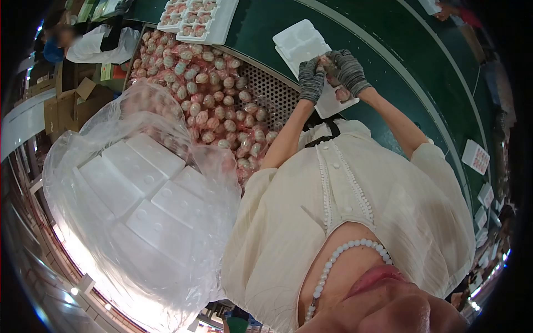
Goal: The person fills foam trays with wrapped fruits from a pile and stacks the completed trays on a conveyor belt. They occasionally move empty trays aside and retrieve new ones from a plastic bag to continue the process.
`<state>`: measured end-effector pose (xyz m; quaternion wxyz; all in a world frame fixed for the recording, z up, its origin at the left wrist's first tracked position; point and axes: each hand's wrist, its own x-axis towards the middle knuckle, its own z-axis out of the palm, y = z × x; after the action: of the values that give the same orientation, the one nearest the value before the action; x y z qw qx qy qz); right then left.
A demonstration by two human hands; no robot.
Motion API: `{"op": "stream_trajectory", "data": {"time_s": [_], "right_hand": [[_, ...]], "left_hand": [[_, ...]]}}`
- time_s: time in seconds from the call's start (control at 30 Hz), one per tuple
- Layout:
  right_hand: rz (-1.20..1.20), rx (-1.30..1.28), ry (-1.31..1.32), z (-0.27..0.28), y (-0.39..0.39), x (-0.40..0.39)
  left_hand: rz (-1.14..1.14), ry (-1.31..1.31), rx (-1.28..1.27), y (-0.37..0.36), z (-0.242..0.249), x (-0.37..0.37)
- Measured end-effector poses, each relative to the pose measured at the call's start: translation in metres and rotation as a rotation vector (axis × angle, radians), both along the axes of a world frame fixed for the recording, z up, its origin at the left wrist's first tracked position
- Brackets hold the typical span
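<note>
Both of my hands wear grey knitted gloves and meet over a white foam tray (300, 43) on the green surface. My left hand (312, 80) is closed, its fingertips at a plastic-wrapped egg (328, 65). From the other side, my right hand (348, 71) curls its fingers round the same egg. Closer to my body, another wrapped egg (342, 94) sits in the tray, just below my right hand. My gloves hide part of the tray's middle and whatever lies under them.
At my left, a bin holds a heap of wrapped eggs (208, 100) beside a perforated metal plate (269, 86). A clear bag (133, 183) of stacked foam trays stands nearer. Filled trays (194, 19) lie at the far left. Green conveyor (388, 66) curves rightward; a co-worker (102, 44) is upper left.
</note>
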<state>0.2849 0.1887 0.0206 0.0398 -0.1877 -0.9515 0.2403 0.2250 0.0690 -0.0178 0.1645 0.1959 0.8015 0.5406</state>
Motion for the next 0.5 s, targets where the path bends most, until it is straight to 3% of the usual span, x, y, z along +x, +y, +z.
{"op": "stream_trajectory", "data": {"time_s": [0.1, 0.2, 0.27, 0.4, 0.5], "right_hand": [[-0.059, -0.142, -0.06, 0.01, 0.006, -0.003], [0.075, -0.15, 0.011, 0.015, 0.012, -0.009], [0.199, 0.076, -0.291, 0.02, 0.012, -0.029], [0.318, 0.144, -0.131, 0.016, 0.01, -0.028], [0.254, 0.197, -0.235, 0.007, 0.009, -0.03]], "left_hand": [[0.015, 0.147, 0.021, 0.002, -0.006, 0.005], [-0.014, 0.35, -0.059, 0.003, -0.008, 0.004], [-0.1, 0.468, -0.233, 0.0, -0.007, -0.002], [-0.107, 0.497, -0.291, -0.003, -0.013, 0.0], [-0.071, 0.579, -0.104, -0.002, -0.022, 0.005]]}}
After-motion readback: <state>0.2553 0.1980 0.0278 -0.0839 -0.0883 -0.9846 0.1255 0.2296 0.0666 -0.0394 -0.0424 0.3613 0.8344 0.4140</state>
